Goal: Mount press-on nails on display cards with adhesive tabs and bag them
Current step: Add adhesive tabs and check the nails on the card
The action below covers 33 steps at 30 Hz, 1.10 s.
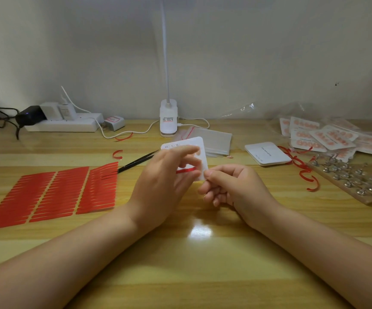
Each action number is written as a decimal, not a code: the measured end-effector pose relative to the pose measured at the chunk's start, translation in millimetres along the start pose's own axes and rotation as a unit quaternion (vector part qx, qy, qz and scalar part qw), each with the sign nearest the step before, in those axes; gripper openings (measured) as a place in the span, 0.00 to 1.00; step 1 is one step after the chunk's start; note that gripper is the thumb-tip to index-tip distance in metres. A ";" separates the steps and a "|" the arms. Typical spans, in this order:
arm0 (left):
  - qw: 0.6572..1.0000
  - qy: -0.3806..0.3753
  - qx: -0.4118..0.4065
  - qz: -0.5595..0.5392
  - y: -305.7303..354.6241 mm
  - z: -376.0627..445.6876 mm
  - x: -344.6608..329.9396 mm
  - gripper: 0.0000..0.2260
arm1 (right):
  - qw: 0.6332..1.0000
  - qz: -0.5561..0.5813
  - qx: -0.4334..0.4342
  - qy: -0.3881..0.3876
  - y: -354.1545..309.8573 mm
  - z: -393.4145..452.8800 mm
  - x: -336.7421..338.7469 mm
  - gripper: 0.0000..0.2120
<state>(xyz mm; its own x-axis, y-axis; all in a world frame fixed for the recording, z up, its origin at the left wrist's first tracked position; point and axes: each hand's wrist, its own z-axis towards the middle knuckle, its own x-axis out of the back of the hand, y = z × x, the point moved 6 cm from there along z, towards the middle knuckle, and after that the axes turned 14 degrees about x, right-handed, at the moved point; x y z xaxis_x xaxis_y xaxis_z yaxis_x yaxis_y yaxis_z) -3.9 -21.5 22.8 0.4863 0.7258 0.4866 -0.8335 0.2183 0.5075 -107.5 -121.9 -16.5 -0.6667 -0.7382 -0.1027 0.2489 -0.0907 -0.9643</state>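
A white display card (199, 144) is held upright above the middle of the table. My left hand (165, 181) grips it from the left, fingers across its face. A red adhesive strip (186, 170) lies across the card's lower part. My right hand (232, 186) pinches the card's lower right corner, where the strip ends. Red sheets of adhesive tabs (53, 195) lie flat at the left. A stack of blank cards (267, 153) sits at the right, and a pile of clear bags (214, 140) lies behind the held card.
Black tweezers (136, 162) lie left of my hands. A wooden board with nails on metal stands (350, 178) and finished bagged cards (327, 137) fill the right side. Peeled red liners (303, 170) are scattered there. A clip lamp (168, 118) and power strip (62, 124) stand at the back.
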 end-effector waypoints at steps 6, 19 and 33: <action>0.999 0.015 -0.030 0.006 -0.3 -1.7 1.2 0.17 | 1.000 0.004 -0.005 0.001 -1.3 -0.3 -0.2 0.06; 0.891 0.107 0.399 -0.187 -64.2 20.6 31.2 0.09 | 0.994 0.066 -0.003 0.085 0.8 3.3 11.6 0.05; 0.924 -0.043 0.365 -0.104 -43.3 6.4 0.6 0.12 | 0.998 0.002 0.026 0.055 -2.8 1.9 7.8 0.08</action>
<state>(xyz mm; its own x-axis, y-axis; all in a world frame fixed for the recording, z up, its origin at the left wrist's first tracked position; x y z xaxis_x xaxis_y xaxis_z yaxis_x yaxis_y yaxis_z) 34.1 -34.7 5.6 0.6611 0.6562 0.3639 -0.3360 -0.1748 0.9255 -112.1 -128.7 -14.1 -0.7385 -0.6606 -0.1350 0.2856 -0.1251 -0.9501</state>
